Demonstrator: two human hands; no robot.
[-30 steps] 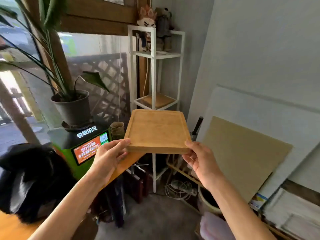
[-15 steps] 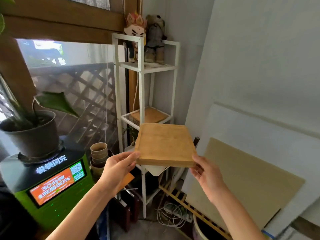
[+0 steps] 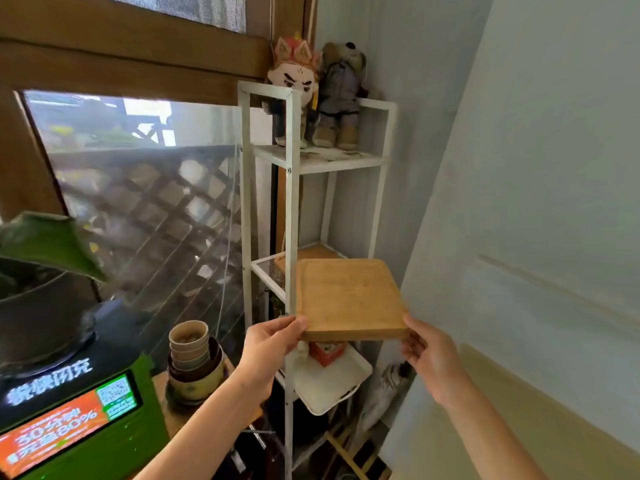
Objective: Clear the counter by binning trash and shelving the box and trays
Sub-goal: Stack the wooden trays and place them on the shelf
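I hold a square wooden tray level in front of a white metal shelf rack. My left hand grips its near left corner and my right hand grips its near right corner. The tray's far edge sits at the height of the rack's middle shelf, where another wooden tray lies flat. Below, a white tray rests on a lower shelf with a small red box on it.
Two plush dolls stand on the rack's top shelf. Stacked paper cups sit in a bowl to the left, beside a green kiosk with a lit screen and a potted plant. Boards lean against the wall at right.
I have come closer to the rack and the view has swung right. The tray, held in both hands, has risen from below the middle shelf up to its level.
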